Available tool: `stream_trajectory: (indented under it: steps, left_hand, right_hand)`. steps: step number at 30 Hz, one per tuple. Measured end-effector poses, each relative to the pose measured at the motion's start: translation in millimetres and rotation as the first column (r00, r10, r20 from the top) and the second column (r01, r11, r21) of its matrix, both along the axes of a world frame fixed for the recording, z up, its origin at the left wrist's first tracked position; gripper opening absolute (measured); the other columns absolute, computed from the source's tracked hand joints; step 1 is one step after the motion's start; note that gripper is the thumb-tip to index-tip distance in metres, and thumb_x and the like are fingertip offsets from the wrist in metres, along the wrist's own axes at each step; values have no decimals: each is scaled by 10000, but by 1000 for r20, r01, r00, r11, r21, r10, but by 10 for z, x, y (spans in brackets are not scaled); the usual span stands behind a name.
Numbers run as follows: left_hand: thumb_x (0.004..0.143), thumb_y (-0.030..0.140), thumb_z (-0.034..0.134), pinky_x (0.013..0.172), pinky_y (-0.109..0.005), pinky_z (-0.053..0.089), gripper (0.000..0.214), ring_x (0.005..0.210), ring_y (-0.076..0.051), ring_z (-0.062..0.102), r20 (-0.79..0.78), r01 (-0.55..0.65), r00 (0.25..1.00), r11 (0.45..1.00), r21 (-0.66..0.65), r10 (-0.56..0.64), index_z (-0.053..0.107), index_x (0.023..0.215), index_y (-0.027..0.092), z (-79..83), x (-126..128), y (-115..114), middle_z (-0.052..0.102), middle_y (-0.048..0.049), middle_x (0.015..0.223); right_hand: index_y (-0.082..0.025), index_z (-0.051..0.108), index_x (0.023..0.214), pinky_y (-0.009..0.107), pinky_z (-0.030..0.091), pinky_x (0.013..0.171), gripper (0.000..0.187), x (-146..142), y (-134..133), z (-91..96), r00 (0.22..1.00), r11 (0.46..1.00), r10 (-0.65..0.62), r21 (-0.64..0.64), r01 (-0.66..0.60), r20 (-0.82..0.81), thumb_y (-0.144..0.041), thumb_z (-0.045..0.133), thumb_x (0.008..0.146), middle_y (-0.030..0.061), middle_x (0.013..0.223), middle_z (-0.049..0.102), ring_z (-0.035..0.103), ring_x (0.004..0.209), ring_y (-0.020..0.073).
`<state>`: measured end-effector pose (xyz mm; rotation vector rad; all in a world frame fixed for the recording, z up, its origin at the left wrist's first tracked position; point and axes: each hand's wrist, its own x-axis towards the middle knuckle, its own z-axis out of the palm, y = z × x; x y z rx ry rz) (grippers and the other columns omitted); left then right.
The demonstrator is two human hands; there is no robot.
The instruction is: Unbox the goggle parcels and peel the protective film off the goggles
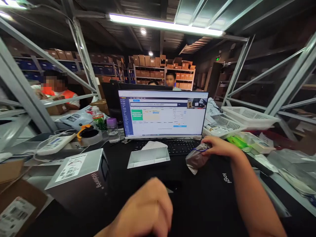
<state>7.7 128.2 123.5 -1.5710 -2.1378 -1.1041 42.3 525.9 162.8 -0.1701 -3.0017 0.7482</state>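
On the left of the black desk mat [204, 204] stands a grey rectangular box with a white label [76, 179]. Further right, the blurred left hand [148, 210] is curled; whether it grips anything I cannot tell. Beyond it lies a shallow white open tray [148, 163]. Rightward, a translucent greyish plastic pouch [196, 159] is at the mat's far side, its top pinched by the right hand [216, 146].

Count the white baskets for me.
2 that I can see: the left basket is just beyond your right hand, and the right basket is beside it, farther right. More may be hidden under or behind them.
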Motion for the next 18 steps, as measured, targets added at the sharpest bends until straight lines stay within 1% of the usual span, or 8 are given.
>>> stream_trajectory:
  steps: [2, 5, 8, 11, 13, 15, 16, 18]
  left_hand:
    - [909, 253, 558, 898, -385, 546, 97, 1009, -221, 640, -8, 27, 1000, 1000, 9, -27, 589, 1001, 252, -33, -115, 299, 661, -68, 1114]
    - [787, 272, 707, 1018, -501, 496, 575, 1254, -320, 535, -101, -137, 985, 989, 55, 142, 462, 1302, 203, -206, -288, 668, 535, -154, 1368]
    - [725, 360, 802, 1098, -636, 379, 929, 1391, -416, 384, -250, -310, 908, 940, 140, 337, 297, 1477, 151, -413, -481, 839, 360, -230, 1534]
    - [778, 272, 738, 1050, -591, 435, 758, 1296, -377, 500, -196, -360, 900, 917, 172, 390, 373, 1433, 167, -497, -679, 833, 500, -197, 1427]
    - [788, 231, 691, 889, -472, 540, 492, 1081, -309, 625, -17, -328, 942, 932, 153, 334, 527, 1250, 196, -475, -788, 793, 632, -124, 1195]
    - [775, 238, 675, 744, -381, 553, 277, 899, -258, 650, 114, -288, 955, 946, 148, 273, 592, 1038, 209, -431, -866, 770, 651, -68, 997]
    - [761, 246, 676, 709, -357, 547, 231, 855, -246, 648, 138, -275, 957, 949, 154, 255, 597, 975, 211, -415, -895, 769, 646, -55, 948]
    - [725, 237, 669, 701, -337, 542, 230, 835, -236, 650, 130, -250, 965, 953, 172, 230, 606, 945, 209, -407, -936, 784, 653, -47, 922]
  right_hand:
    - [-193, 663, 875, 296, 417, 869, 193, 23, -151, 110, 994, 999, 38, 21, -36, -99, -334, 722, 758, 30, 976, 624, 571, 966, 221]
    - [-182, 657, 853, 294, 412, 807, 184, -14, -498, 112, 934, 995, 73, -33, -91, -349, -346, 718, 797, 29, 925, 599, 560, 893, 202]
    - [-177, 627, 770, 286, 384, 696, 224, -120, -927, -55, 828, 971, -24, -211, -115, -561, -373, 731, 802, 10, 809, 570, 534, 777, 178]
    - [-176, 605, 721, 276, 362, 628, 307, -209, -1273, -236, 815, 901, -61, -383, -203, -576, -416, 795, 746, -5, 766, 530, 491, 715, 154]
    - [-174, 657, 800, 270, 394, 618, 355, -233, -1381, -295, 840, 806, -19, -505, -308, -542, -457, 843, 693, 6, 834, 537, 504, 728, 149]
    - [-175, 700, 901, 277, 461, 649, 388, -235, -1394, -310, 860, 682, 38, -616, -394, -508, -488, 831, 713, 27, 921, 542, 549, 767, 154]
    - [-175, 709, 919, 285, 492, 660, 379, -232, -1378, -311, 869, 627, 59, -659, -415, -491, -495, 808, 744, 34, 947, 538, 572, 772, 154]
    - [-166, 709, 881, 291, 526, 620, 355, -226, -1333, -314, 887, 566, 59, -717, -408, -458, -506, 761, 795, 32, 931, 530, 594, 707, 139]
